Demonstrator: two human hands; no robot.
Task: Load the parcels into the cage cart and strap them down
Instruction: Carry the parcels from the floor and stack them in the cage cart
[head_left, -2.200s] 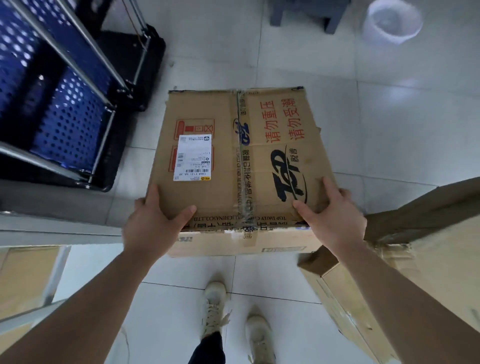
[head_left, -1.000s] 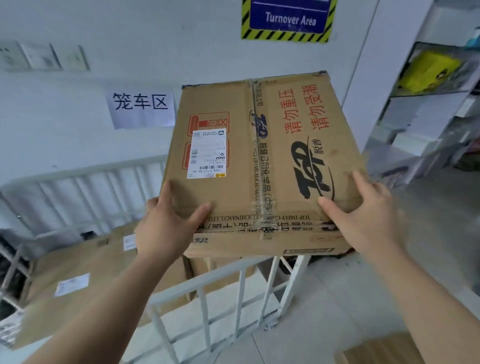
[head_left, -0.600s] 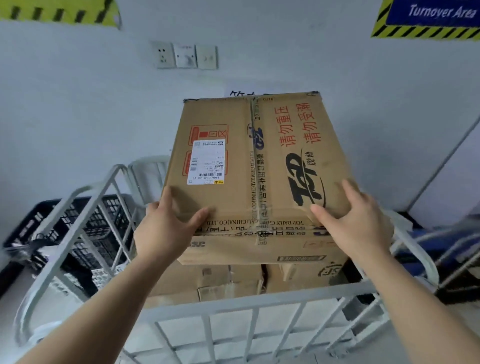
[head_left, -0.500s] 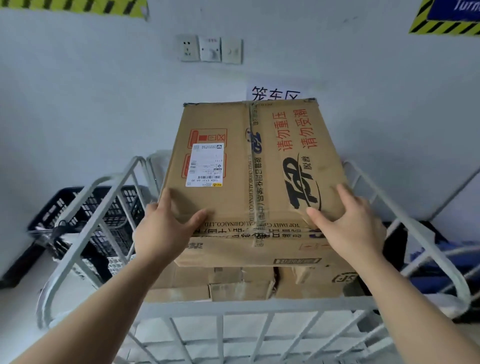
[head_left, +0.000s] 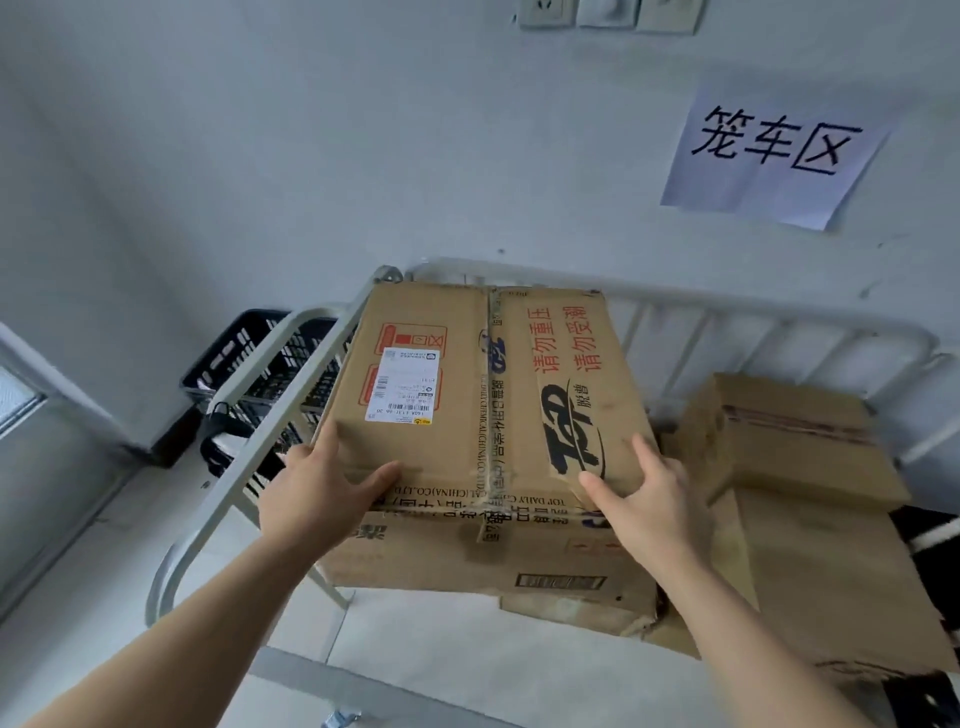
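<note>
Cardboard parcel (head_left: 483, 415) held btwn left grip (head_left: 317, 493) & right grip (head_left: 649, 499), near-edge corners.

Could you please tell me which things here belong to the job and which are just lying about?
Job: printed brown cardboard box in left hand and right hand; white metal cage cart; plain cardboard parcels inside.
Lying about: black plastic crate; white paper wall sign.

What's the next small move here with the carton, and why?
Probably lower the TOP carton onto the cardboard box under it: left hand and right hand hold its near corners, and it is over the cage cart, beside the stacked boxes.
</note>
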